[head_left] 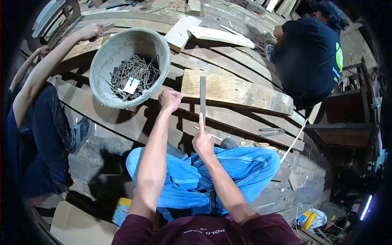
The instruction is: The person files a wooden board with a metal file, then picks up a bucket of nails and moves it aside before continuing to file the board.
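My right hand point(203, 142) is wrapped round the lower end of a flat grey metal bar that looks like a file point(203, 96), its index finger stretched along the bar. The bar points away from me, its far part over a thick wooden block point(237, 92). My left hand point(170, 100) is closed in a pinch by the block's left end; what it holds, if anything, is too small to make out. Left of that hand stands a round grey bucket point(97, 75) with many thin, dark, nail-like pieces point(136, 73) and a small white item point(131, 85) inside.
Pincers point(272, 132) lie on the planks to the right. Pale boards point(222, 36) lie beyond the block. A person in black point(308, 61) sits at the far right. Another person's hand point(93, 32) holds something beside the bucket. A cardboard piece point(79, 226) is at lower left.
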Demonstrator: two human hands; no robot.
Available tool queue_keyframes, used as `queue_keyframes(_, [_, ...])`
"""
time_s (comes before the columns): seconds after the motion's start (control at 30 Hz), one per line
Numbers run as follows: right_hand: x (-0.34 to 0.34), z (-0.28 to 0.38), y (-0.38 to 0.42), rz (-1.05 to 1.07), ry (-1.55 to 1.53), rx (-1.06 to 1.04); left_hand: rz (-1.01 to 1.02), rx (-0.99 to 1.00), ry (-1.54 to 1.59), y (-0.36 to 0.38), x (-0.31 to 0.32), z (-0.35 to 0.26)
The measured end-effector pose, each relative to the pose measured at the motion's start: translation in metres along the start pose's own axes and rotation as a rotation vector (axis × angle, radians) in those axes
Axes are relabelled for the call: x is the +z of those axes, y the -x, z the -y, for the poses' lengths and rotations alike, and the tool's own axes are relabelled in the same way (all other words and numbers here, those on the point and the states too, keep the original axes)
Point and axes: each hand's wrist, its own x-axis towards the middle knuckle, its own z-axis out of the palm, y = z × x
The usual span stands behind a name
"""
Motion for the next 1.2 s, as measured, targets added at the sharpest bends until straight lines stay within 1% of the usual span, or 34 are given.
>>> queue_keyframes(0.07, [0.008, -0.003, -0.007, -0.082, -0.02, -0.056, -0.017, 0.024, -0.001, 0.0, 0.003, 0.002])
queue_keyframes(0.1, [0.011, -0.004, -0.013, -0.126, -0.035, -0.074, -0.017, 0.0, -0.007, 0.005, 0.001, -0.003])
queue_keyframes(0.13, [0.003, 0.003, -0.027, -0.083, 0.011, -0.022, -0.026, 0.057, -0.019, 0.003, 0.003, 0.002])
queue_keyframes(0.2, [-0.009, 0.014, -0.055, -0.078, -0.037, 0.036, -0.035, 0.016, 0.046, 0.006, 0.003, 0.002])
queue_keyframes(0.3, [-0.008, 0.009, -0.055, -0.142, 0.051, 0.008, -0.038, 0.04, -0.013, 0.008, 0.002, -0.001])
queue_keyframes(0.33, [-0.006, 0.004, -0.046, -0.127, -0.034, -0.014, -0.018, 0.045, -0.057, 0.004, 0.001, 0.0])
queue_keyframes(0.4, [0.002, -0.009, -0.017, -0.063, -0.033, -0.018, -0.019, 0.025, -0.016, 0.006, -0.001, -0.001])
queue_keyframes(0.5, [-0.005, -0.008, -0.009, 0.078, 0.027, 0.115, -0.007, -0.005, -0.013, 0.002, 0.0, 0.001])
queue_keyframes(0.6, [-0.013, -0.004, -0.048, -0.038, -0.008, 0.044, -0.014, -0.007, -0.003, 0.008, -0.001, -0.004])
queue_keyframes(0.67, [-0.017, 0.0, -0.078, -0.07, 0.043, 0.05, 0.0, -0.03, 0.03, 0.006, 0.001, -0.001])
queue_keyframes(0.7, [-0.017, -0.001, -0.083, -0.084, 0.009, 0.036, 0.004, -0.029, 0.021, 0.004, 0.003, 0.001])
queue_keyframes(0.8, [-0.008, -0.007, -0.05, -0.146, -0.041, -0.056, -0.021, -0.056, 0.012, 0.004, 0.001, -0.001])
queue_keyframes(0.83, [-0.003, -0.012, -0.032, -0.112, -0.002, -0.049, 0.0, -0.048, -0.007, 0.002, 0.0, -0.001])
queue_keyframes(0.87, [0.002, -0.016, -0.014, -0.108, -0.039, -0.052, 0.024, -0.044, -0.028, 0.0, -0.001, -0.001])
queue_keyframes(0.93, [-0.005, -0.008, -0.003, -0.078, -0.003, 0.006, 0.055, -0.065, -0.002, 0.002, -0.006, -0.007])
queue_keyframes(1.0, [0.002, -0.012, -0.012, -0.149, -0.035, -0.038, 0.062, -0.057, 0.017, 0.004, -0.006, -0.007])
queue_keyframes(1.03, [0.001, -0.013, -0.027, -0.135, 0.027, -0.049, 0.048, -0.041, 0.03, 0.003, -0.004, -0.002])
queue_keyframes(1.07, [-0.002, -0.013, -0.04, -0.151, -0.039, -0.024, 0.034, -0.024, 0.044, 0.002, -0.001, 0.002])
queue_keyframes(1.1, [-0.013, -0.006, -0.053, -0.111, -0.047, 0.019, 0.023, -0.021, 0.035, 0.0, 0.002, 0.007])
queue_keyframes(1.13, [-0.023, -0.003, -0.061, -0.071, -0.049, 0.065, 0.026, -0.027, 0.026, 0.002, 0.002, 0.006])
queue_keyframes(1.2, [-0.02, -0.008, -0.065, -0.069, -0.004, 0.087, 0.022, -0.038, 0.023, 0.002, 0.002, 0.002])
